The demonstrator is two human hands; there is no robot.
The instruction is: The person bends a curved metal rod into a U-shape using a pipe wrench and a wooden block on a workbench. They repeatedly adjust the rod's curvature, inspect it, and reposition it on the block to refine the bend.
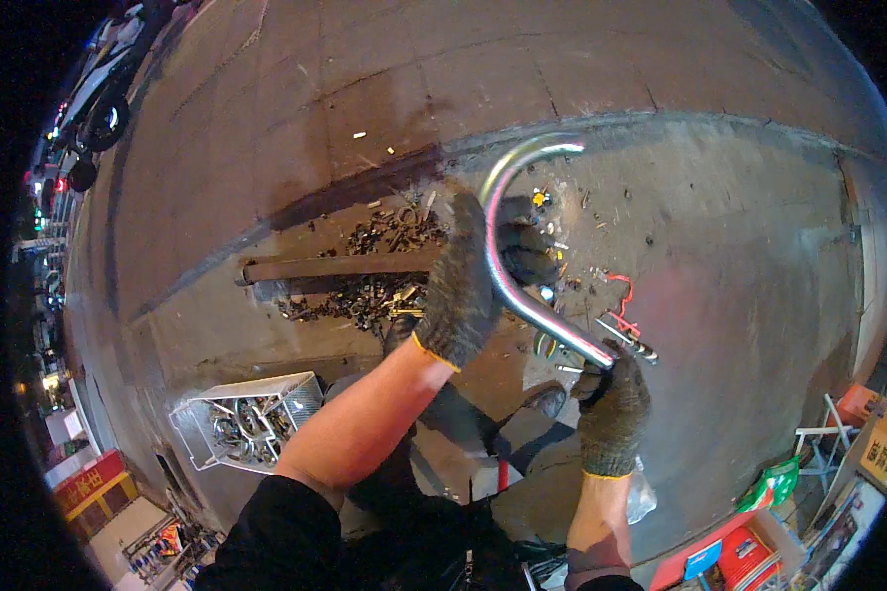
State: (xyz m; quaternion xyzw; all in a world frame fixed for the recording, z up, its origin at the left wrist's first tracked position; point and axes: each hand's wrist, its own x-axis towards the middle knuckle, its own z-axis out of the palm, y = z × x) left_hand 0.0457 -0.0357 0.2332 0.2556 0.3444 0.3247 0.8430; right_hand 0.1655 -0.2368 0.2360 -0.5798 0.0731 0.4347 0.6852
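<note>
A shiny bent metal pipe (497, 249), curved like a hook, is held up in front of me between both hands. My left hand (460, 288), in a dark knit glove with a yellow cuff, is closed round the pipe on its curved part, fingers partly hidden behind it. The straight lower end of the pipe meets my right hand (613, 412), gloved the same way, with its fingers closed on that end. Below the pipe, close to my right hand, a screwdriver (641, 347) and a red cord-like piece (622, 303) lie on the ground.
A rusty metal beam (340, 266) lies on the ground at left, amid a heap of small metal scraps (384, 232). A white wire basket (296, 391) of metal parts stands near left. Boxes (885, 438) and a green bag (774, 485) are at lower right.
</note>
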